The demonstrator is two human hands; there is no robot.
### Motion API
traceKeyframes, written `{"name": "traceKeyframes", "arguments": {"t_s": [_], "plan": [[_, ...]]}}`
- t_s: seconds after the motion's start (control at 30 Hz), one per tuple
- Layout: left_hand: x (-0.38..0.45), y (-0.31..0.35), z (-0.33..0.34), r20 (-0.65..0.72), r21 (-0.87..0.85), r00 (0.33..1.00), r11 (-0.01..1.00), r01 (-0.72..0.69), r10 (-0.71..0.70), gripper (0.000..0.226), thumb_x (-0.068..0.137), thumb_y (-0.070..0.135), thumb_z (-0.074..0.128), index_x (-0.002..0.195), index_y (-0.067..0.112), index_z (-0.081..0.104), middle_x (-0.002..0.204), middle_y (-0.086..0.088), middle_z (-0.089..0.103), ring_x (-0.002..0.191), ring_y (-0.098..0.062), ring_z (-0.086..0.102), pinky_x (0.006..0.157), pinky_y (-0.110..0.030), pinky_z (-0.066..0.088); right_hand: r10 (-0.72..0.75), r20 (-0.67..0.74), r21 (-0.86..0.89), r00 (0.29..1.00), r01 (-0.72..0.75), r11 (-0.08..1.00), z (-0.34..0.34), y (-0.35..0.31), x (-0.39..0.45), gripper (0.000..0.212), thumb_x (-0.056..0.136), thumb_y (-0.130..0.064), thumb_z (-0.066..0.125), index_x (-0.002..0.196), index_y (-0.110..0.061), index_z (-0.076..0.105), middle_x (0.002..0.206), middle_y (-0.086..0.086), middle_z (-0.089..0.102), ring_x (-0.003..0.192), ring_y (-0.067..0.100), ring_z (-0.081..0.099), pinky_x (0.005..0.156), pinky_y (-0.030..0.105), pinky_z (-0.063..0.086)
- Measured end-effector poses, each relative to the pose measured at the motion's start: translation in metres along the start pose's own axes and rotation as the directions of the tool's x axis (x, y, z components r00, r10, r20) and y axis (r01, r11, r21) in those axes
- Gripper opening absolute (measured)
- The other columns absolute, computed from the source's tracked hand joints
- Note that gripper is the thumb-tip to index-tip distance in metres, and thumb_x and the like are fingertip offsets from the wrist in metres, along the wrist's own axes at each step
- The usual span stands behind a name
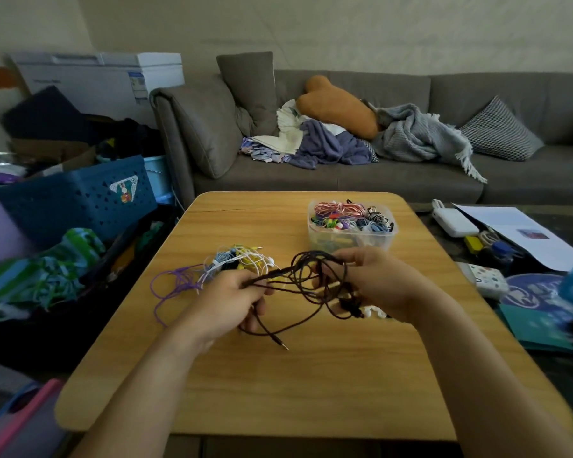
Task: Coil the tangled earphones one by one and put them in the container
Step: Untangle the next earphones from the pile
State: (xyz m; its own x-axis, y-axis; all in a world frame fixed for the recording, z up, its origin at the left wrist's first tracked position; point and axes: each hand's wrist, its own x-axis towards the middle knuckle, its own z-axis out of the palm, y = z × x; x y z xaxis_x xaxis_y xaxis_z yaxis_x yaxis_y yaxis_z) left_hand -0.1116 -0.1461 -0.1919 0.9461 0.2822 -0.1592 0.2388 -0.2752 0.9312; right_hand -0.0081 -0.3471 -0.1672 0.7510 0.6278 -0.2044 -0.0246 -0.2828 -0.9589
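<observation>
Above the middle of the wooden table [278, 385], a dark brown earphone cable [306, 285] hangs in loose loops between both hands. My left hand [235, 292] grips one stretch of it, and the plug end [283, 345] trails down to the tabletop. My right hand [374, 279] pinches several loops of the same cable. Behind my left hand lies a tangled pile of earphones [235, 262] in white, yellow, blue and purple. A clear plastic container [351, 226] at the table's far right holds several coiled earphones. Something white [374, 313] peeks out under my right hand.
A grey sofa [377, 180] with cushions and blankets runs behind the table. A blue basket [80, 196] and striped cloth [47, 272] crowd the left side. On the right, a dark surface carries papers [516, 229], a white charger [454, 221] and small items.
</observation>
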Motion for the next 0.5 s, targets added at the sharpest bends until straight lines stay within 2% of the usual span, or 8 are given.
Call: {"name": "traceKeyframes", "arguments": {"t_s": [0.1, 0.17, 0.23, 0.3, 0.33, 0.4, 0.5], "plan": [[-0.001, -0.003, -0.011, -0.087, -0.017, 0.993, 0.997, 0.076, -0.077, 0.016, 0.097, 0.006, 0.049, 0.097, 0.002, 0.065, 0.060, -0.001, 0.059, 0.044, -0.015, 0.050, 0.043, -0.024, 0.039, 0.090, 0.062, -0.046, 0.994, -0.087, 0.995, 0.003, 0.002, -0.001, 0.022, 0.100, -0.023, 0.056, 0.109, -0.005, 0.065, 0.098, 0.016, 0.075, 0.082, 0.030, 0.075, 0.055, 0.031, 0.055], [-0.003, -0.001, -0.014, -0.129, 0.024, 0.988, 0.996, 0.090, -0.086, 0.020, 0.092, 0.000, 0.047, 0.098, 0.006, 0.065, 0.066, -0.001, 0.064, 0.048, -0.015, 0.054, 0.046, -0.025, 0.041, 0.101, 0.070, -0.076, 0.992, -0.095, 0.993, 0.007, 0.003, 0.000, 0.023, 0.100, -0.023, 0.055, 0.106, -0.003, 0.063, 0.094, 0.016, 0.074, 0.076, 0.028, 0.074, 0.048, 0.026, 0.051], [-0.007, 0.001, -0.017, -0.175, 0.205, 0.984, 0.976, 0.067, -0.031, 0.025, 0.088, 0.001, 0.050, 0.094, 0.017, 0.068, 0.072, 0.001, 0.067, 0.061, -0.015, 0.060, 0.053, -0.027, 0.043, 0.098, 0.064, -0.125, 0.993, -0.089, 0.988, 0.010, 0.004, 0.002, 0.024, 0.100, -0.025, 0.056, 0.105, -0.003, 0.063, 0.093, 0.015, 0.074, 0.071, 0.024, 0.073, 0.045, 0.023, 0.048], [-0.012, 0.003, -0.018, -0.212, 0.500, 0.974, 0.865, 0.040, 0.077, 0.023, 0.083, 0.012, 0.056, 0.094, 0.026, 0.070, 0.082, 0.003, 0.068, 0.081, -0.019, 0.062, 0.063, -0.030, 0.042, 0.095, 0.080, -0.199, 0.992, -0.077, 0.977, 0.011, 0.005, 0.004, 0.024, 0.098, -0.027, 0.058, 0.102, -0.004, 0.066, 0.093, 0.013, 0.074, 0.069, 0.021, 0.071, 0.047, 0.023, 0.049], [-0.015, 0.004, -0.016, -0.233, 0.572, 0.962, 0.820, 0.016, 0.143, 0.023, 0.081, 0.019, 0.058, 0.098, 0.027, 0.072, 0.089, 0.004, 0.067, 0.093, -0.020, 0.060, 0.069, -0.030, 0.042, 0.093, 0.088, -0.244, 0.992, -0.069, 0.967, 0.012, 0.006, 0.005, 0.024, 0.097, -0.028, 0.060, 0.099, -0.005, 0.068, 0.093, 0.012, 0.075, 0.068, 0.020, 0.070, 0.049, 0.023, 0.050], [-0.021, 0.007, -0.010, -0.229, 0.560, 0.932, 0.821, -0.110, 0.281, 0.042, 0.074, 0.033, 0.053, 0.113, 0.024, 0.068, 0.106, 0.009, 0.059, 0.111, -0.014, 0.050, 0.085, -0.030, 0.039, 0.083, 0.094, -0.339, 0.992, -0.047, 0.940, 0.016, 0.009, 0.006, 0.025, 0.094, -0.032, 0.065, 0.098, -0.008, 0.072, 0.093, 0.011, 0.076, 0.068, 0.018, 0.068, 0.056, 0.027, 0.054], [-0.032, 0.015, 0.008, -0.062, 0.346, 0.902, 0.857, -0.382, 0.427, 0.059, 0.077, 0.045, 0.054, 0.135, 0.037, 0.049, 0.133, 0.022, 0.047, 0.125, 0.007, 0.037, 0.096, -0.011, 0.029, 0.054, 0.120, -0.409, 0.991, 0.000, 0.912, 0.022, 0.011, 0.009, 0.020, 0.092, -0.033, 0.068, 0.101, -0.016, 0.074, 0.092, 0.010, 0.075, 0.073, 0.025, 0.067, 0.070, 0.038, 0.055]]}}
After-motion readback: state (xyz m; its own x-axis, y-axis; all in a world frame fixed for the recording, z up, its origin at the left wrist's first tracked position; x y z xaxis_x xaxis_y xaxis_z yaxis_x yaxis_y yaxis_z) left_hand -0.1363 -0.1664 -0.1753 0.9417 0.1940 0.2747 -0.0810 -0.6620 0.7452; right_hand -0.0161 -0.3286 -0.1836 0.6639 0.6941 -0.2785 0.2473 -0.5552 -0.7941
